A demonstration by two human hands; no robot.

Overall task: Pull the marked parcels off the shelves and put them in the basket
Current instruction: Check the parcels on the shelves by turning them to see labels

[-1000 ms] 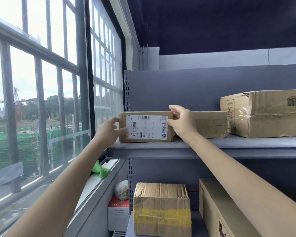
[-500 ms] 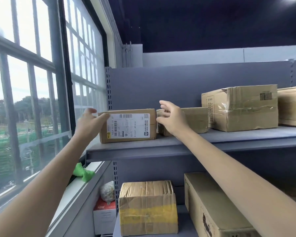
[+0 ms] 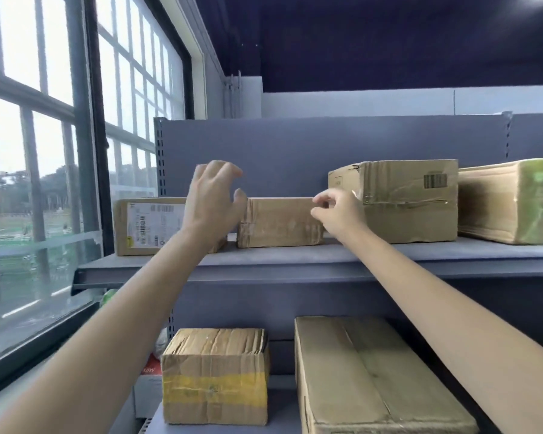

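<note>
We are reaching both bare arms up to the grey metal upper shelf point(image 3: 295, 261). Our left hand point(image 3: 212, 205) is hovering with its fingers spread and loosely bent, gripping nothing; it is passing in front of the flat brown cardboard parcel with the white printed shipping label point(image 3: 148, 225), which is sitting at the left end of that shelf, and is hiding that parcel's right part. Our right hand point(image 3: 339, 214) is closing its thumb and fingertips on the upper right corner of the small plain brown cardboard box point(image 3: 279, 222), which is lying on the shelf between the labelled parcel and the large taped cardboard carton point(image 3: 402, 202). We cannot tell how firmly the fingers are pinching that corner. Further right, a cardboard box wrapped in greenish clear tape point(image 3: 511, 200) is sitting just beside the carton. On the lower shelf a squat cardboard box with a yellow tape band point(image 3: 215, 375) is standing left of a long plain cardboard box point(image 3: 367, 377). A barred window point(image 3: 44, 151) is filling the left side.
</note>
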